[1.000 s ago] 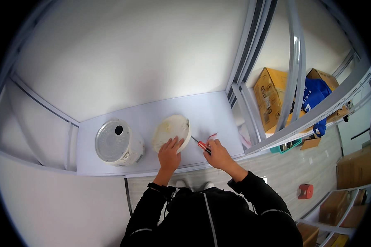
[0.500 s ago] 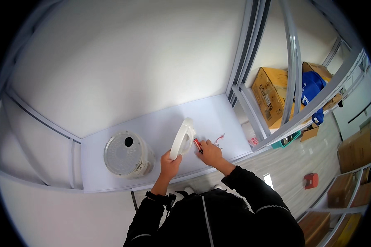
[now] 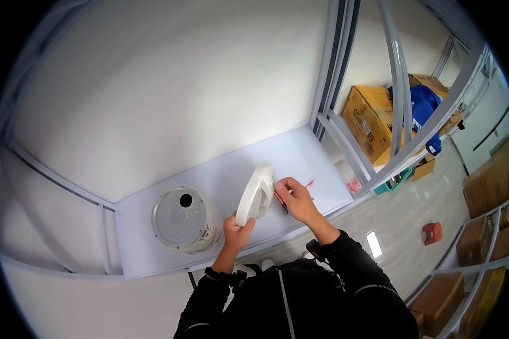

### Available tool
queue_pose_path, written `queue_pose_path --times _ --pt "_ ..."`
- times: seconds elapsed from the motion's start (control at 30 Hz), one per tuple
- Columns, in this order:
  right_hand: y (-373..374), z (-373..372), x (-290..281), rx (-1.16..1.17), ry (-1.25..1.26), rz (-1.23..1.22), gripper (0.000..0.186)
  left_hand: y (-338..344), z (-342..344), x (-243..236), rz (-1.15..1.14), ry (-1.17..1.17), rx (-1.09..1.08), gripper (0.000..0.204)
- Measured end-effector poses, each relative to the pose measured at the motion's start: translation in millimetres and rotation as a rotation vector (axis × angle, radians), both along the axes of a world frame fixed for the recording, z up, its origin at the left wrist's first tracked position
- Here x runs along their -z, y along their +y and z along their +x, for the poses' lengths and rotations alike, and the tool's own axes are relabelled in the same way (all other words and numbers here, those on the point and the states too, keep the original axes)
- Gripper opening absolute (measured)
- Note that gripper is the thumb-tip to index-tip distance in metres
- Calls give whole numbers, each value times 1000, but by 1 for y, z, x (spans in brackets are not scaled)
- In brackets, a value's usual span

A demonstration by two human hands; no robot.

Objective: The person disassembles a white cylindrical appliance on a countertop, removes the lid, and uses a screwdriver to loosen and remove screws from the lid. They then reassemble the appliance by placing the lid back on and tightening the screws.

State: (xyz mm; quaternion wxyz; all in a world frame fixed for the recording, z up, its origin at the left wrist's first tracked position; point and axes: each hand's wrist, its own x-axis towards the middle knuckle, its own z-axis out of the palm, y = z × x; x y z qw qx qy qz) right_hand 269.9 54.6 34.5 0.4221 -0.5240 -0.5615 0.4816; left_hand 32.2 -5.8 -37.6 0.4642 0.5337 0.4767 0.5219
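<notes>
My left hand (image 3: 238, 233) grips the lower end of a white, rounded plastic part (image 3: 246, 199) with a raised rim and a hollow middle, tilted up above the table. In my right hand (image 3: 298, 200) is a slim red and black tool, apparently a screwdriver (image 3: 283, 204). Its upper end points at the right side of the white part; I cannot tell whether they touch. To the left stands a white cylindrical appliance body (image 3: 178, 217) with a round black hole in its flat top. Thin red wires (image 3: 310, 183) lie on the table beyond my right hand.
The pale table (image 3: 136, 257) runs along a white wall, with grey metal frame posts (image 3: 329, 68) at its right. Beyond them sit a yellow carton (image 3: 367, 121), a blue cloth (image 3: 423, 104) and a teal basket (image 3: 395, 182). A red stool (image 3: 432, 233) is on the floor.
My right hand has come up closer beside the white part, and the screwdriver has swung partly behind my fingers. The white part is turned slightly, showing more of its hollow side. The whole view has shifted a little.
</notes>
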Motion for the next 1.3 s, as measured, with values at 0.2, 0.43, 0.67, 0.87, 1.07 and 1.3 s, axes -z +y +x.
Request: queue_pose_path --times 0.2,0.43,0.67,0.87,1.07,1.3 --pt "-11 -9 9 -214 77 140 46 -2 14 -29 101 48 5 24" --pt "-8 -23 25 -199 564 171 43 0 23 -62 532 257 -2 31" --pt "-7 -30 29 -261 478 214 36 -7 22 -67 272 44 -58 24" --pt "-7 -30 34 -176 347 89 34 1 16 -53 162 -62 -151 15" --pt "-16 -37 22 -107 315 149 32 2 7 -44 183 -19 -154 14" --pt "-17 -15 26 -103 243 131 32 2 9 -39 182 -166 -269 16"
